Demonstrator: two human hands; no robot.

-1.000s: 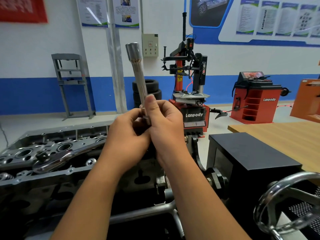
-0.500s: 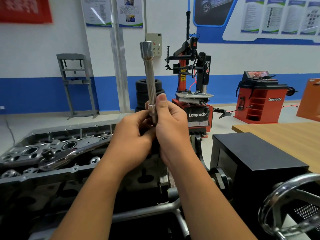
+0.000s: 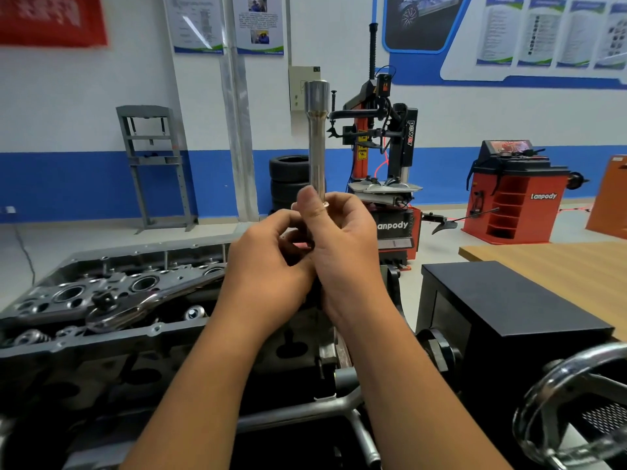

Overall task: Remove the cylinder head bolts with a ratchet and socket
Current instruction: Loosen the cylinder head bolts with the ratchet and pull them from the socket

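Observation:
I hold a long steel extension bar (image 3: 317, 137) upright in front of me, its wider end on top. My right hand (image 3: 342, 242) grips its lower part, thumb against the shaft. My left hand (image 3: 271, 266) curls round the bar's bottom end, where a small part is hidden between the fingers. The ratchet (image 3: 142, 305) lies flat on the cylinder head (image 3: 78, 293) at the left, below both hands. Whether a socket sits on the bar's lower end I cannot tell.
The engine sits on a stand with a chrome handwheel (image 3: 570, 408) at the lower right. A black box (image 3: 509, 300) and a wooden table (image 3: 559, 266) stand on the right. A tyre changer (image 3: 383, 157), stacked tyres (image 3: 288, 178) and a red wheel balancer (image 3: 512, 191) lie beyond.
The bar has swung from leaning left to standing upright and has come closer to the camera. Both hands stayed on its lower end; the view shifted slightly.

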